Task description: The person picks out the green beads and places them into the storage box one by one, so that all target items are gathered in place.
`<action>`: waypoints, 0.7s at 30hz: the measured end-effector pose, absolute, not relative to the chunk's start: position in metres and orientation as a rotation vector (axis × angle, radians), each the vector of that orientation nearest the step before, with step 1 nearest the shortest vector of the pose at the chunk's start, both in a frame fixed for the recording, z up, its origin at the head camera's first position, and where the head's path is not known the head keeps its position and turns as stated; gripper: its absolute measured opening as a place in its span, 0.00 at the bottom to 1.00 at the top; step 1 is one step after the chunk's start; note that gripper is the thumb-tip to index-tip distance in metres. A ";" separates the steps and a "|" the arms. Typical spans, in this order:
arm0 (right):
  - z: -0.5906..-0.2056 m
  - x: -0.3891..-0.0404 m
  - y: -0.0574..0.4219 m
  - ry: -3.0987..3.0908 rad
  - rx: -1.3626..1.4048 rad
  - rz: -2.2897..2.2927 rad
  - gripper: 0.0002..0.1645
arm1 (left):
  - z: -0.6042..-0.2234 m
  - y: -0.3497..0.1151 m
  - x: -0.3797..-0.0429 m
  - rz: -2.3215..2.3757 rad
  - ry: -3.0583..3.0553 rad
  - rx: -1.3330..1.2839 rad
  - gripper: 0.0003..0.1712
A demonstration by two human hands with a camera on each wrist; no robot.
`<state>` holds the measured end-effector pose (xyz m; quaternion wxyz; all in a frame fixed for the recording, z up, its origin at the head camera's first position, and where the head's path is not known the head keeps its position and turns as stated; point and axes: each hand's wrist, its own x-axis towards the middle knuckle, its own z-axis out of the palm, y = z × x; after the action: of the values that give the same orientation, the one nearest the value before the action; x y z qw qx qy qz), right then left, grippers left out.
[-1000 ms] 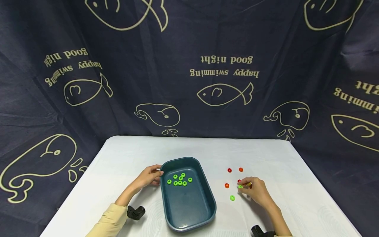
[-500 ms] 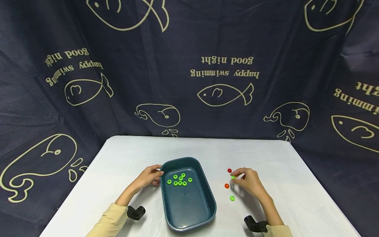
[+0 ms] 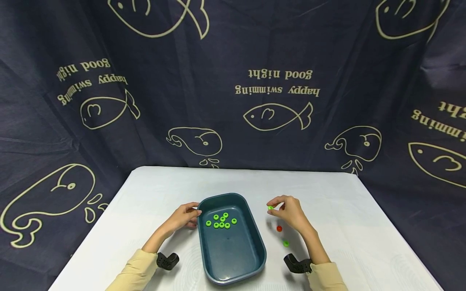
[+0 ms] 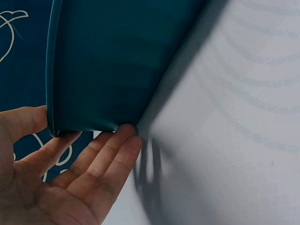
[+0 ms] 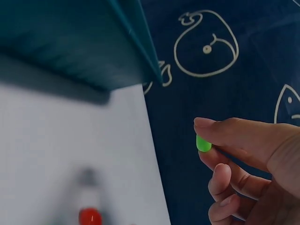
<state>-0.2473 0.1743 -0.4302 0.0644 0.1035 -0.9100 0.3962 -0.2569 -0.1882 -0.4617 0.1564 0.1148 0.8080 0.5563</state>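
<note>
My left hand (image 3: 182,217) holds the far left corner of a dark teal plastic bin (image 3: 233,258). In the left wrist view, the thumb lies over the rim of the bin (image 4: 108,61) and the fingers touch its outer wall. Several green ring beads lie loose in the bin's far half, one being a green bead (image 3: 234,221). To the right of the bin, my right hand (image 3: 289,210) pinches a green ring bead (image 5: 203,144) between thumb and index finger, raised above the table. Its other fingers are curled loosely.
A red bead (image 3: 279,228) and a green ring bead (image 3: 285,243) lie on the white-covered table (image 3: 204,182), right of the bin. My right hand and forearm cover the area where other red beads lay. A dark blue patterned curtain (image 3: 225,153) hangs behind the table.
My right hand has moved left and farther from me, toward the bin, carrying the green ring bead up off the table. The left hand and the bin have stayed put.
</note>
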 end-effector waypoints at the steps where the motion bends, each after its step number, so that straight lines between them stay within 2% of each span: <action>1: -0.429 -0.248 0.171 -2.746 0.324 1.210 0.09 | -0.462 -0.188 -0.257 1.592 2.313 0.331 0.28; 21: -0.417 -0.264 0.100 -2.700 0.636 1.235 0.07 | -0.463 -0.187 -0.257 1.574 2.327 0.317 0.28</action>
<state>-0.2637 0.0995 -0.4165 0.0523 0.2093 -0.8880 0.4062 -0.2565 -0.1871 -0.4625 0.1566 0.1107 0.8130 0.5498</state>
